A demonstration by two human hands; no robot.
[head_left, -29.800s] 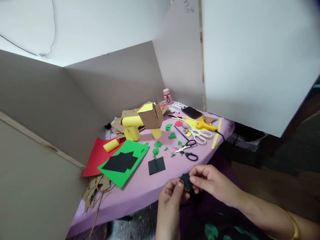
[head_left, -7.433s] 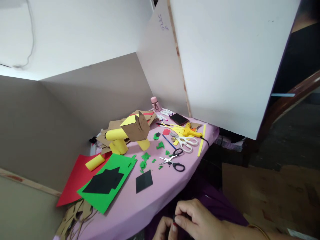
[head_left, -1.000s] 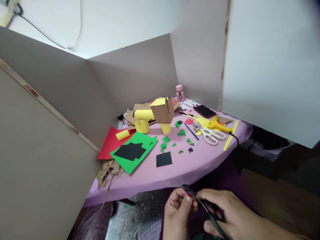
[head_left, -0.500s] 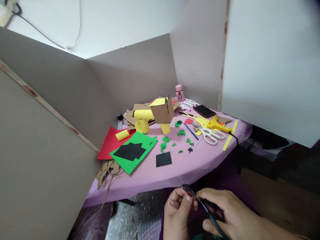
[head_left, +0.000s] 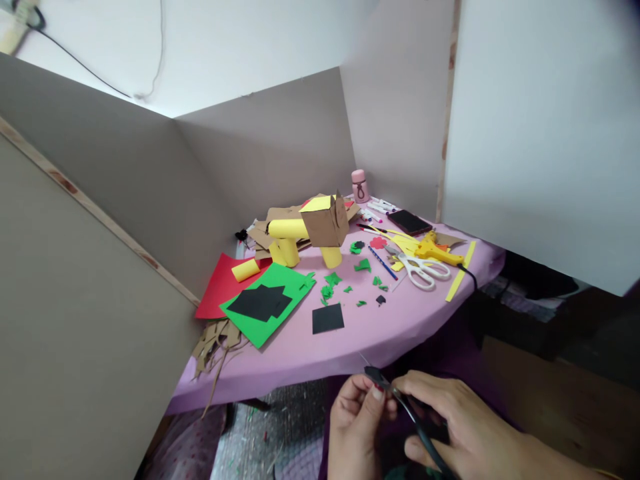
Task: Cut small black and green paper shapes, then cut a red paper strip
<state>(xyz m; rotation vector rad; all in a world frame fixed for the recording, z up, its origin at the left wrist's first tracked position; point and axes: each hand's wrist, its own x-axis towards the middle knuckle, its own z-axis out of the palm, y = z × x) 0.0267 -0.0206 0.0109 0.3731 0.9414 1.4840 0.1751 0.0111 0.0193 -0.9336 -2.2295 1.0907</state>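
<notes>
Between thumb and fingers my left hand (head_left: 357,417) pinches a small folded piece of black paper (head_left: 373,375). My right hand (head_left: 445,413) grips black-handled scissors (head_left: 417,427), their blades at the black paper. Both hands are just in front of the table's near edge. Beyond them on the table lie a black paper square (head_left: 328,319) and a small black scrap (head_left: 381,300). Several green paper cuttings (head_left: 327,292) are scattered near these. Farther back stands a model animal (head_left: 307,230) made of yellow paper rolls with a brown cardboard head.
A green sheet (head_left: 257,333) with a black cut sheet (head_left: 263,302) lies left, over a red sheet (head_left: 215,293). White scissors (head_left: 425,272), a yellow glue gun (head_left: 435,250) and a phone (head_left: 410,221) are right. A pink bottle (head_left: 359,187) stands by the panels. Cardboard strips (head_left: 215,343) hang front left.
Earlier the black scissors lay on the table and both hands handled the black paper; now the right hand holds the scissors at it. Over the last second, the hands have shifted only slightly.
</notes>
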